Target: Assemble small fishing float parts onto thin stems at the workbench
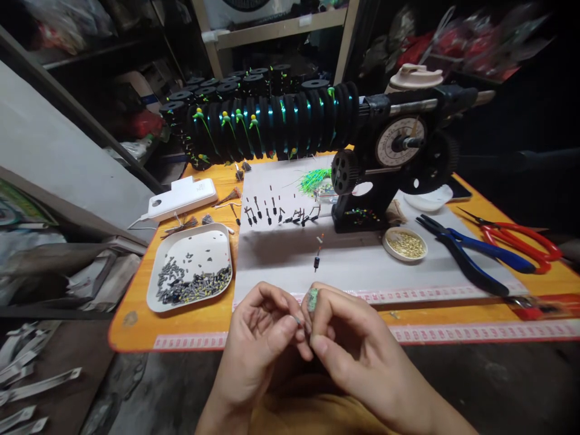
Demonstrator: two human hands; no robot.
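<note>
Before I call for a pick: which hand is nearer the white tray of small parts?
Left. The left hand is to the right of the white tray, closer to the wearer; the right hand is farther right.

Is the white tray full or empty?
Partly full: small grey and yellow bits pile up along the near side of the tray, and its white bottom shows at the far side.
</note>
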